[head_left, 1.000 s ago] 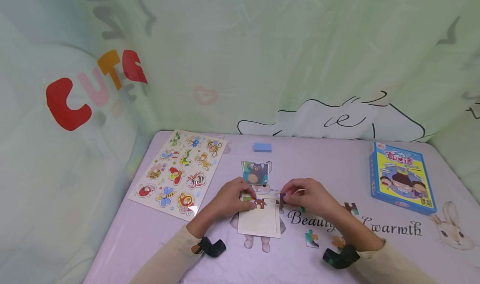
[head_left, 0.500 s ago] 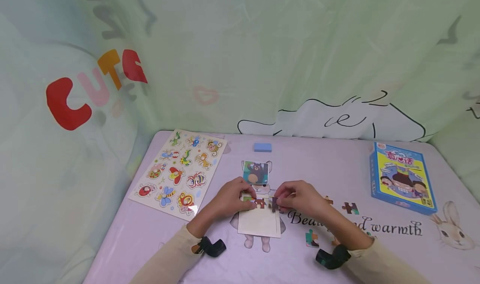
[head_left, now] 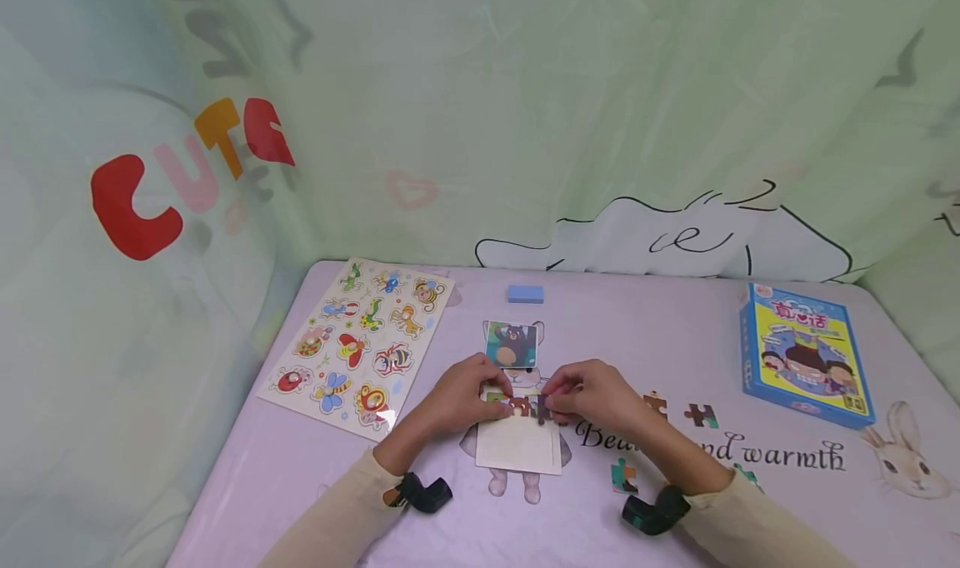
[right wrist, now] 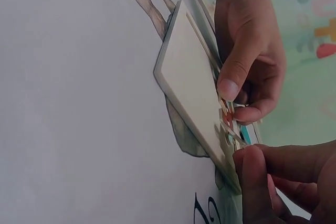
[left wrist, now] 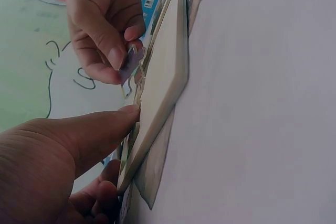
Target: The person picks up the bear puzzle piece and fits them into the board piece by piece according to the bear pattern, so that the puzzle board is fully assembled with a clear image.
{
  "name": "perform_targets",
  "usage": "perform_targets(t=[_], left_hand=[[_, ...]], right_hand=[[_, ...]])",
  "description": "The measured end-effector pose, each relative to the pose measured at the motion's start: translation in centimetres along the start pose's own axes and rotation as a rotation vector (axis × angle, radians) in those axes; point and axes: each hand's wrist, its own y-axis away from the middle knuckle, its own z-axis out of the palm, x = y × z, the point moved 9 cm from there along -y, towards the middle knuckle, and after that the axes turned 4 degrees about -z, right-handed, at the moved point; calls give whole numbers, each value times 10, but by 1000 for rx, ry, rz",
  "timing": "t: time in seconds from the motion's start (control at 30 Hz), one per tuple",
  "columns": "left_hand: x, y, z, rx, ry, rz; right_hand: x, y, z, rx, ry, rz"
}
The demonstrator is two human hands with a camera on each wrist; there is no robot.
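A pale wooden puzzle board (head_left: 519,445) lies flat in front of me, with a few pieces (head_left: 510,403) set along its top edge. My left hand (head_left: 465,396) holds the board's top left corner, thumb (left wrist: 105,125) on its face and fingers curled at the edge. My right hand (head_left: 592,391) pinches a dark puzzle piece (head_left: 542,408) and holds it at the board's top right, beside the set pieces. Edge-on in the left wrist view, the board (left wrist: 164,80) has the pinched piece (left wrist: 129,64) just above it. The right wrist view shows the board (right wrist: 191,80) and my left hand (right wrist: 252,61).
A bear picture card (head_left: 512,345) lies just beyond the board. Loose pieces (head_left: 701,416) are scattered to its right and front right (head_left: 622,475). A blue game box (head_left: 802,353) sits far right, an insect peg board (head_left: 360,343) left, a blue block (head_left: 525,294) at the back.
My right hand has carried the dark piece leftward from beside the board to its top edge, next to the set pieces. My left hand has stayed put.
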Motion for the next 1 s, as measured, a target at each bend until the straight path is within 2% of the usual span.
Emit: perform_targets(t=[0.47, 0.63, 1.0], left_hand=[[0, 0, 0, -5, -4, -1], [0, 0, 1, -2, -10, 5], [0, 0, -1, -1, 2, 5]], right_hand=[[0, -6, 2, 45, 20, 66], [-2, -7, 3, 59, 37, 48], [-4, -5, -4, 72, 167, 6]])
